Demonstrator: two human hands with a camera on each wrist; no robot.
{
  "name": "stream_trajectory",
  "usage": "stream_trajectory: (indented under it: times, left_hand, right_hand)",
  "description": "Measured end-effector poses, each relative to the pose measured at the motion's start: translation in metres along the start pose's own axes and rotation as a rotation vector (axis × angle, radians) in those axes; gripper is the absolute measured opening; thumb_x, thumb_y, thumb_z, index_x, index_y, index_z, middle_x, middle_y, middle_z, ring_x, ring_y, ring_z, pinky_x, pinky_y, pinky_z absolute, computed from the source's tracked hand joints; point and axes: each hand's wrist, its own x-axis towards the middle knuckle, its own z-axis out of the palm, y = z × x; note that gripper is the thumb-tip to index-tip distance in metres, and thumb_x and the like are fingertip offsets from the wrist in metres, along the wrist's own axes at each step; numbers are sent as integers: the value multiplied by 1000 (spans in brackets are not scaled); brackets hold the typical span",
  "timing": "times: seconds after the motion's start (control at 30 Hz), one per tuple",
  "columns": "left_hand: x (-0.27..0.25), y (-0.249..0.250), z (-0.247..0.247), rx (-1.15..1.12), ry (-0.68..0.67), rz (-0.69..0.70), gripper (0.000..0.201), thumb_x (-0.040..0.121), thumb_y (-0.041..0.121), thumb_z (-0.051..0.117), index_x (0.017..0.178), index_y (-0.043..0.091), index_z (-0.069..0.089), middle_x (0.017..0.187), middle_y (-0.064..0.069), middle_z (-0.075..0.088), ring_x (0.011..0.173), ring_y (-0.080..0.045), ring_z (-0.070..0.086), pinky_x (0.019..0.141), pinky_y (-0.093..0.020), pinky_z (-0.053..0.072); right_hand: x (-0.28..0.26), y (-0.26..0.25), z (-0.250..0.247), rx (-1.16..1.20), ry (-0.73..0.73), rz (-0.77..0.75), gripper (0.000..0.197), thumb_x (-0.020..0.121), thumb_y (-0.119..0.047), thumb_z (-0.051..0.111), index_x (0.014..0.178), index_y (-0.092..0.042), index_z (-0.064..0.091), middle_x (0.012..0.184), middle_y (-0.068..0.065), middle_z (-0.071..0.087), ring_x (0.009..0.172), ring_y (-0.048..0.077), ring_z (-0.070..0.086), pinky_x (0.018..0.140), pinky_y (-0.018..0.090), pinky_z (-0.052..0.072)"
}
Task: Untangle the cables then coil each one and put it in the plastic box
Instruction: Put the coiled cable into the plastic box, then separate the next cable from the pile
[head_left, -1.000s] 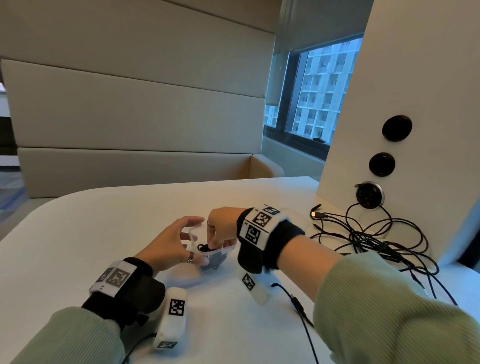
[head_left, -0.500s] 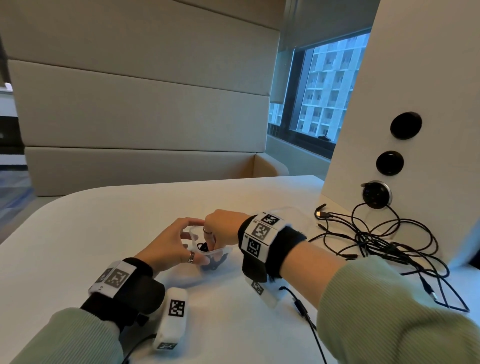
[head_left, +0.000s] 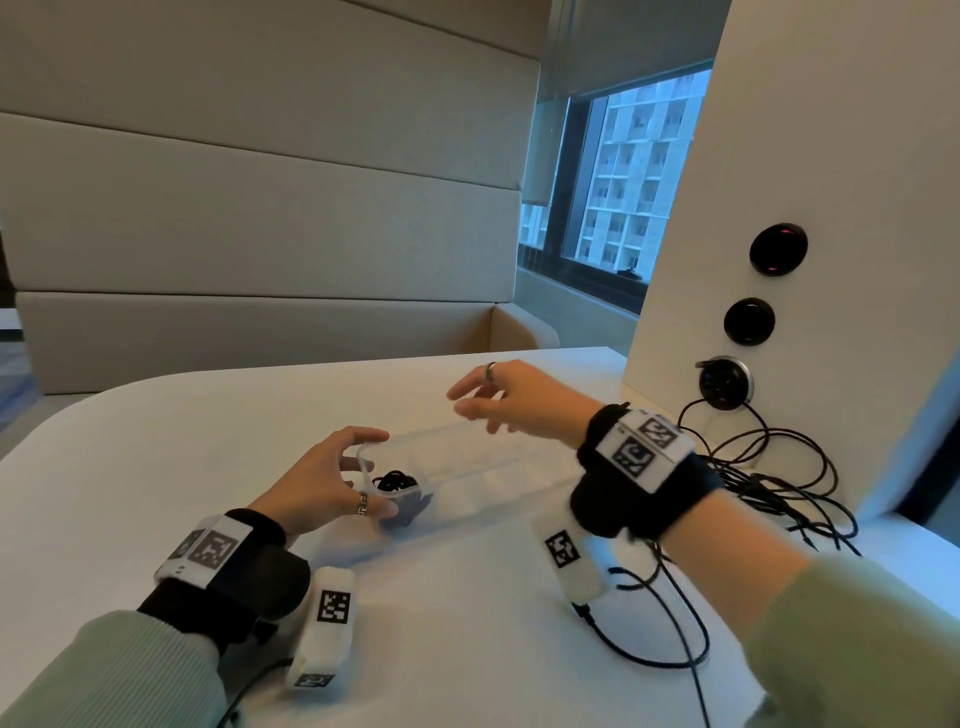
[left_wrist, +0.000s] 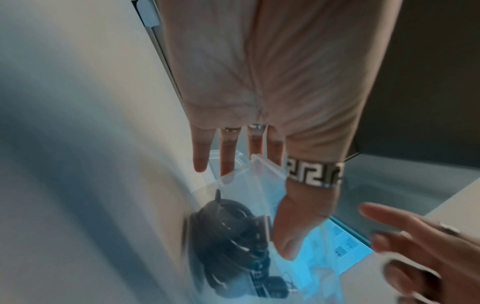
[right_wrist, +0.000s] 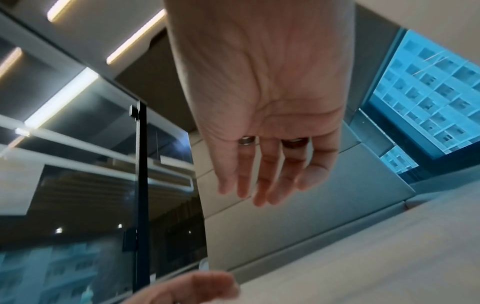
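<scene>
A clear plastic box (head_left: 493, 467) lies on the white table (head_left: 156, 467). A coiled black cable (head_left: 396, 480) sits in its left end. My left hand (head_left: 374, 470) grips that end, fingers over the far rim and thumb on the near wall. The left wrist view shows the same hold (left_wrist: 244, 211) on the box (left_wrist: 267, 166), with the coil (left_wrist: 228, 226) inside. My right hand (head_left: 467, 402) hovers above the box's middle, fingers spread and empty; in the right wrist view the right hand (right_wrist: 259, 185) holds nothing. A tangle of black cables (head_left: 769, 467) lies to the right.
A white pillar (head_left: 675, 260) with round black sockets (head_left: 724, 383) stands at the right, one cable plugged in. A thin black cable (head_left: 654, 639) loops on the table near my right forearm. A padded bench (head_left: 260, 322) runs behind the table's far edge.
My right hand has come out of the box's left end and risen up and to the right, empty. The coiled cable stays in the box. My left hand keeps its hold.
</scene>
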Motion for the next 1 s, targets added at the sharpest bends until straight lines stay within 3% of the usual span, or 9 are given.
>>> stream_trajectory:
  times: [0.2, 0.4, 0.5, 0.57, 0.67, 0.73, 0.83, 0.9, 1.0]
  left_hand:
    - [7, 0, -6, 53, 69, -4, 72, 60, 6, 85, 118, 27, 48, 132, 0, 48, 114, -20, 50, 83, -31, 46]
    - [24, 16, -11, 335, 46, -95, 84, 62, 13, 85, 134, 19, 41, 142, -9, 36, 116, -28, 45, 96, -39, 39]
    - [22, 43, -6, 585, 55, -89, 82, 70, 20, 80, 138, 21, 35, 145, -12, 25, 132, -34, 29, 107, -43, 30]
    - [12, 67, 8, 624, 77, 6, 69, 79, 25, 73, 137, 23, 37, 144, -10, 27, 132, -31, 29, 105, -41, 31]
    - [-13, 100, 42, 590, -19, 261, 51, 85, 30, 65, 130, 26, 43, 133, 0, 44, 120, -16, 42, 95, -27, 35]
    - [-33, 118, 73, 565, -205, 403, 45, 86, 36, 61, 127, 29, 44, 126, 8, 50, 116, -9, 45, 93, -22, 34]
    - [-54, 134, 116, 536, -490, 440, 38, 91, 41, 53, 125, 26, 46, 122, 11, 57, 112, -5, 50, 96, -25, 39]
    - [-53, 138, 129, 488, -529, 436, 24, 96, 34, 46, 114, 20, 50, 99, 5, 66, 90, -7, 56, 82, -26, 43]
    - [-46, 143, 129, 241, -423, 386, 17, 99, 22, 41, 94, 15, 56, 63, 6, 49, 55, -7, 45, 55, -21, 40]
  right_hand:
    - [-69, 29, -29, -150, -257, 191, 26, 94, -36, 49, 115, -23, 57, 98, -4, 63, 79, 9, 61, 73, 22, 49]
    - [-117, 48, -15, -433, -732, 368, 41, 79, -45, 68, 113, -24, 59, 110, -6, 62, 96, 13, 60, 80, 25, 47]
    - [-128, 51, -3, -595, -823, 351, 44, 76, -39, 73, 112, -18, 60, 109, -1, 62, 100, 18, 56, 85, 30, 45]
    - [-133, 54, 3, -670, -840, 303, 39, 78, -31, 73, 110, -12, 62, 102, -1, 57, 94, 16, 49, 77, 25, 41]
    - [-140, 58, 4, -705, -767, 218, 33, 84, -28, 65, 112, -10, 61, 103, 4, 56, 92, 14, 44, 77, 26, 34]
    - [-145, 59, 0, -661, -657, 154, 31, 89, -30, 59, 114, -13, 61, 110, 6, 63, 89, 12, 46, 77, 24, 34]
    - [-150, 54, -15, -501, -339, 51, 23, 92, -31, 54, 106, -17, 67, 97, 2, 70, 72, 6, 52, 65, 17, 38]
    - [-153, 52, -28, -439, -115, -10, 23, 92, -32, 53, 102, -19, 68, 80, -4, 68, 65, 5, 51, 62, 17, 38]
    - [-154, 56, -46, -273, 112, -77, 19, 94, -30, 52, 97, -22, 69, 62, -14, 53, 58, 3, 48, 60, 17, 39]
